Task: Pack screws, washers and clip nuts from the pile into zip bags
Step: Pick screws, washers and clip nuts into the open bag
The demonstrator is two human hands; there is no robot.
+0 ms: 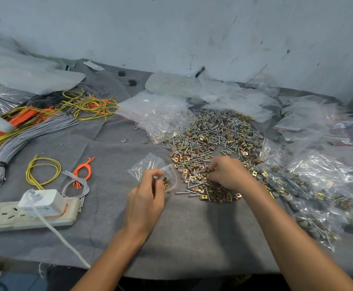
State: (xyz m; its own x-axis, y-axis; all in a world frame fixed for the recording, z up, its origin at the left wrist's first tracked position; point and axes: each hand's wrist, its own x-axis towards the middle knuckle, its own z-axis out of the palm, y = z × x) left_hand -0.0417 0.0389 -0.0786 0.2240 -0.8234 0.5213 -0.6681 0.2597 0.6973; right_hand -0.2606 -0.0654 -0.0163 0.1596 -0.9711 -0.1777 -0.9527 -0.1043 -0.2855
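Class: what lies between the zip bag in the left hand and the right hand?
Head view: the pile's edge lies between the zip bag and the right hand: screws, clip nuts and a grey washer.

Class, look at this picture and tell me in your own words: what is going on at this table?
A person is packing small hardware. The left hand holds a small zip bag open, a few pieces already inside. The right hand has its curled fingers down in the pile of screws, washers and clip nuts; whether it holds one is hidden. Filled bags lie to the right, wire bundles and a power strip to the left.
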